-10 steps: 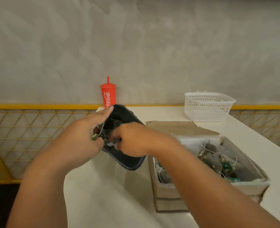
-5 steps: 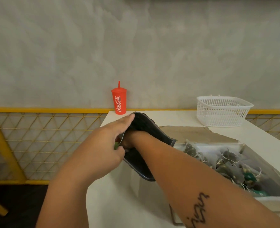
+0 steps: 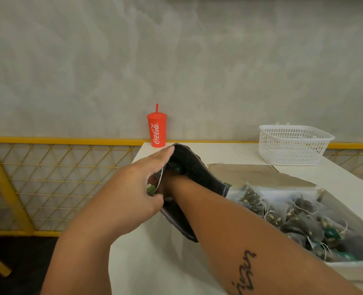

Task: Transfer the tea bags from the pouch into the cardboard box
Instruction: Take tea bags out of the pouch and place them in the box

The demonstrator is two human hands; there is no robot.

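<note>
One left hand [image 3: 133, 192] pinches the rim of the one dark pouch [image 3: 199, 175], just left of the box [image 3: 351, 271]. One red cup [image 3: 156, 130] reads Coca-Cola. The right hand [image 3: 169, 182] is sunk inside the pouch, its grip hidden. The box holds perhaps a dozen tea bags [image 3: 293, 213]. One white basket [image 3: 293, 145] stands behind.

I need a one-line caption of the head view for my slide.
Left hand holds the dark pouch open while the right hand reaches inside, beside a cardboard box of tea bags.

The head view looks forward and slightly down, close over the table [image 3: 155, 262], apparently facing the wall [image 3: 176, 60].
</note>
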